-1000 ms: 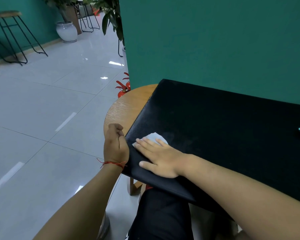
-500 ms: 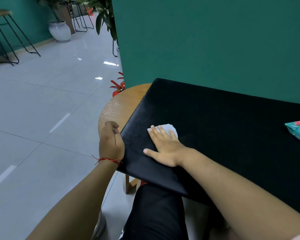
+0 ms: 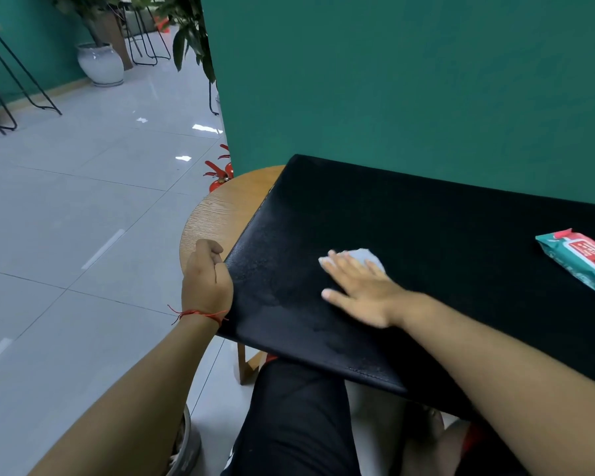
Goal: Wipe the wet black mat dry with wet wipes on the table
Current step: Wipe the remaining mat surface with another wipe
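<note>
A large black mat (image 3: pixel 426 242) covers most of a round wooden table (image 3: pixel 227 207); damp streaks show near its front left corner. My right hand (image 3: pixel 358 290) lies flat with straight fingers on a white wet wipe (image 3: pixel 366 257), pressing it onto the mat left of centre. My left hand (image 3: pixel 205 280) grips the mat's left edge with curled fingers, thumb on top; a red string circles that wrist. A teal pack of wet wipes (image 3: pixel 581 259) with a red label lies on the mat at the right edge.
A green wall (image 3: pixel 409 80) stands right behind the table. Grey tiled floor spreads to the left, with a red fire extinguisher (image 3: pixel 219 176) beside the table, a white plant pot (image 3: pixel 100 63) and black metal stools (image 3: pixel 11 80) further back. My dark-clothed legs are under the table's front.
My right hand has slid the wipe to the right and away from the mat's left edge. The left hand has kept its hold on the edge. The wipes pack has come further into view.
</note>
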A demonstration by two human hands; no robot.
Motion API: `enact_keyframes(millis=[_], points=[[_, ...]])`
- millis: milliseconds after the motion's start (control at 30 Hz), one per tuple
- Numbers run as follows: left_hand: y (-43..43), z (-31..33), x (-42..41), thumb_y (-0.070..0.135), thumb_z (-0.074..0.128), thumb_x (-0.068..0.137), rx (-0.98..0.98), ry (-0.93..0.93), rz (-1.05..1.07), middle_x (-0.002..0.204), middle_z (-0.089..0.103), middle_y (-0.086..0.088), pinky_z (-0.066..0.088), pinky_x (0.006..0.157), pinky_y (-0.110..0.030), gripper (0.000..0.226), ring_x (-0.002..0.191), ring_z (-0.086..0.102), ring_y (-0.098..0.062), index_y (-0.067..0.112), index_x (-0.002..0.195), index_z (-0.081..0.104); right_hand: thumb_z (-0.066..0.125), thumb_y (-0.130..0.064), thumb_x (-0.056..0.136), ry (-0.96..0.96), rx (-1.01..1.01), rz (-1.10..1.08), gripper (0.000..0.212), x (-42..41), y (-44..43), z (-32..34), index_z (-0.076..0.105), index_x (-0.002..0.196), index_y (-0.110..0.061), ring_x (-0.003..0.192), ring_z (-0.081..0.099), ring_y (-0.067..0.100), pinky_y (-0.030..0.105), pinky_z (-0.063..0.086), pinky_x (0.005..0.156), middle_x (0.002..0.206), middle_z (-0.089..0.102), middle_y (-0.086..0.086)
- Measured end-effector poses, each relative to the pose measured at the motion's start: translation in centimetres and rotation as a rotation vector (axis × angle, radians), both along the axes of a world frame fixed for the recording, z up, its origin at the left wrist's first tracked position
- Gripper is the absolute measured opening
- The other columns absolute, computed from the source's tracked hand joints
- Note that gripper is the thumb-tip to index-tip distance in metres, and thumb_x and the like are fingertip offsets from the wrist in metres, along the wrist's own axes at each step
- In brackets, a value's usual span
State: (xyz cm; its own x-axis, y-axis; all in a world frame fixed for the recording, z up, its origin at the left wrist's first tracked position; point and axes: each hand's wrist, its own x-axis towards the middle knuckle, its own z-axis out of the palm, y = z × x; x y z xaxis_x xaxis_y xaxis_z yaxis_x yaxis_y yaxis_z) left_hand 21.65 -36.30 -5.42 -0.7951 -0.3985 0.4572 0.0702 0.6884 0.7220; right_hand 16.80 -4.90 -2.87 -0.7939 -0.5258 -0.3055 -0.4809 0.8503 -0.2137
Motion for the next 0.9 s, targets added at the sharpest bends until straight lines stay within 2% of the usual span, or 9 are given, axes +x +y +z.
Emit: enact_keyframes(millis=[100,200,300,433,500,600,700,800,900], points=[[0.0,-0.2,-0.1,0.016,0.035,0.093,0.005,-0.006,-0.003,0.1,0.054,-0.002,0.044,0.07,-0.028,0.025,0.089,0.055,-0.021,0.013,0.111,0.053,0.016,-0.079,0.1,-0.004,0.025,-0.163,0.083,-3.0,0.9,-0.1,-0.011,0.168,-0.039,0.158,-0.025,0.006,0.046,-0.011,0.13,0.174,-0.022,-0.015],[0.0,-0.2,-0.3,0.014,0.037,0.096,0.01,-0.004,0.009,0.1,0.055,-0.002,0.042,0.069,-0.024,0.022,0.087,0.054,-0.019,0.013,0.112,0.052,0.017,-0.083,0.097,0.001,0.009,-0.204,0.092,-2.3,-0.4,-0.6,-0.012,0.168,-0.032,0.158,-0.027,0.01,0.05,-0.01,0.13,0.173,-0.023,-0.014],[0.1,-0.1,-0.1,0.005,0.04,0.1,0.011,-0.024,0.019,0.1,0.055,-0.001,0.04,0.068,-0.023,0.019,0.086,0.054,-0.019,0.013,0.111,0.052,0.02,-0.082,0.097,-0.007,-0.022,-0.132,0.095,0.6,-2.0,-0.7,-0.016,0.167,-0.03,0.158,-0.029,0.012,0.05,-0.012,0.129,0.173,-0.026,-0.012],[0.4,0.5,0.1,0.002,0.042,0.098,-0.023,-0.052,0.019,0.096,0.052,0.0,0.043,0.07,-0.033,0.019,0.085,0.054,-0.023,0.014,0.107,0.052,0.025,-0.08,0.098,0.006,-0.063,0.002,0.096,5.3,-4.9,-0.8,-0.015,0.168,-0.028,0.158,-0.03,0.012,0.05,-0.012,0.13,0.173,-0.026,-0.011],[0.6,0.7,0.2,0.002,0.044,0.095,-0.054,-0.094,0.018,0.091,0.052,-0.001,0.043,0.067,-0.034,0.018,0.082,0.054,-0.024,0.015,0.102,0.053,0.028,-0.08,0.098,0.013,-0.087,0.076,0.097,7.7,-5.8,-1.1,-0.015,0.168,-0.028,0.156,-0.031,0.011,0.048,-0.012,0.13,0.173,-0.026,-0.012],[0.7,0.9,-0.1,0.009,0.047,0.097,-0.236,-0.19,0.036,0.084,0.057,-0.003,0.048,0.064,-0.038,0.013,0.078,0.053,-0.024,0.016,0.094,0.058,0.029,-0.076,0.101,0.042,-0.095,0.18,0.093,10.3,-5.0,-1.1,-0.015,0.168,-0.029,0.155,-0.033,0.007,0.046,-0.011,0.131,0.173,-0.026,-0.014],[0.8,1.1,0.3,0.015,0.046,0.102,-0.404,-0.305,-0.003,0.089,0.059,-0.006,0.047,0.068,-0.042,0.014,0.084,0.048,-0.024,0.015,0.091,0.056,0.029,-0.071,0.104,0.062,-0.089,0.252,0.088,12.5,-2.2,-0.7,-0.016,0.167,-0.031,0.154,-0.033,0.003,0.043,-0.01,0.131,0.172,-0.026,-0.017],[-0.1,1.0,1.1,0.009,0.045,0.099,-0.412,-0.359,-0.077,0.098,0.062,-0.005,0.051,0.073,-0.044,0.016,0.091,0.047,-0.024,0.017,0.097,0.06,0.028,-0.069,0.106,0.059,-0.072,0.294,0.083,14.1,0.6,-0.4,-0.019,0.166,-0.035,0.153,-0.033,0.001,0.041,-0.011,0.131,0.171,-0.028,-0.021],[-1.2,0.2,2.5,0.005,0.044,0.101,-0.361,-0.352,-0.138,0.113,0.065,-0.002,0.055,0.092,-0.044,0.031,0.104,0.053,-0.024,0.018,0.113,0.07,0.026,-0.068,0.108,0.061,-0.043,0.311,0.081,15.4,2.1,-0.2,-0.021,0.165,-0.035,0.153,-0.035,0.002,0.041,-0.013,0.13,0.17,-0.03,-0.021]])
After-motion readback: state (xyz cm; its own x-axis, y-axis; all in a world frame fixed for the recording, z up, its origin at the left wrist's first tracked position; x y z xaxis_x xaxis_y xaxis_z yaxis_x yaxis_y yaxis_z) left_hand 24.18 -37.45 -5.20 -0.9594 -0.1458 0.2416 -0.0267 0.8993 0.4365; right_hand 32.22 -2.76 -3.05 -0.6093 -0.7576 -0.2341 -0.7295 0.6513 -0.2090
